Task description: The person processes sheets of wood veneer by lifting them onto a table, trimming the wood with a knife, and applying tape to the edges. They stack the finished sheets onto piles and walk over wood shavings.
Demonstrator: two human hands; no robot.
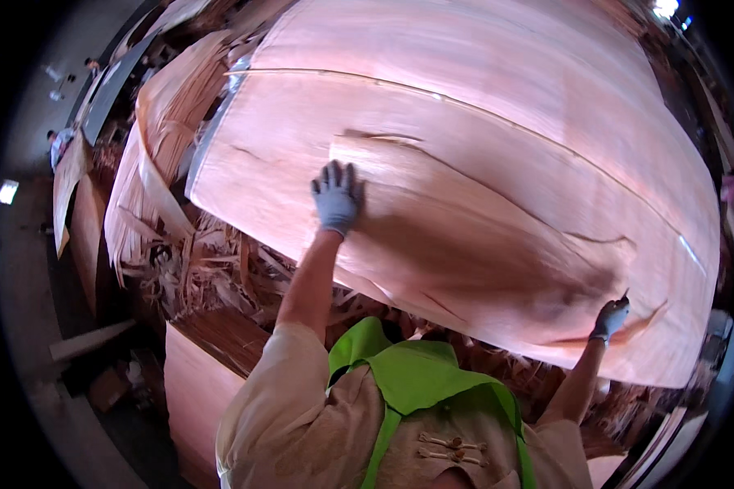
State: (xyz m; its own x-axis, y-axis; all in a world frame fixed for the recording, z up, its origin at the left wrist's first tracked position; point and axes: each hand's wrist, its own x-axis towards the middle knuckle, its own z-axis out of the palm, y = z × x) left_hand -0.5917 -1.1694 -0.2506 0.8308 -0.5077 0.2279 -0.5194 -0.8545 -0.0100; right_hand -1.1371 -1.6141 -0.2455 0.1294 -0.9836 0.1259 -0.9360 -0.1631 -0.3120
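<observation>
A broad, pale pinkish wood veneer sheet [497, 90] spreads out in front of me. On its near part lies a smaller, wavy piece of veneer [457, 220] with a ragged far edge. My left hand [337, 196], in a grey glove, rests flat with fingers stretched at the left end of this piece. My right hand [612, 316], also gloved, is closed near the piece's right end, by a lifted, torn flap [648, 322]. A small dark tip shows at its fingers; what it belongs to is too small to make out.
A thin strip [440, 98] runs across the large sheet. Torn veneer scraps [220, 265] heap along the near left side. Stacked veneer [167, 122] leans at the left, and another stack [200, 383] stands near my left elbow. People [59, 145] are far off at the left.
</observation>
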